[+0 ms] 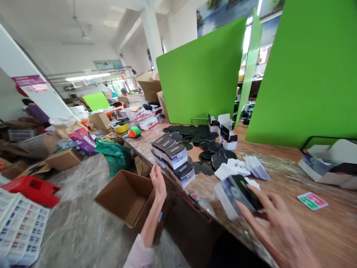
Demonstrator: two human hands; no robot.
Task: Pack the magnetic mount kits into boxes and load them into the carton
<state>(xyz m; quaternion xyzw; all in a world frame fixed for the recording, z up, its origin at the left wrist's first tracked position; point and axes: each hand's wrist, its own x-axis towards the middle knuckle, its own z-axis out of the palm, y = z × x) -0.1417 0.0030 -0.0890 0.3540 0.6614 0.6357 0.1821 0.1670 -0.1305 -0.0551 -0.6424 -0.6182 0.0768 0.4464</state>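
Observation:
My right hand grips a small printed carton, black and white with a picture on its side, at the table's near edge. Motion blurs that carton a little. My left hand is raised with its fingers stretched out and holds nothing I can see. It is beside the rim of an open brown cardboard box; whether it touches the box I cannot tell. Just beyond it, several similar small cartons stand in a row along the table edge.
Many black discs lie spread on the wooden table. White leaflets and a pink-and-green card lie nearer. Green panels rise behind. A red plastic container and a green bag are on the left.

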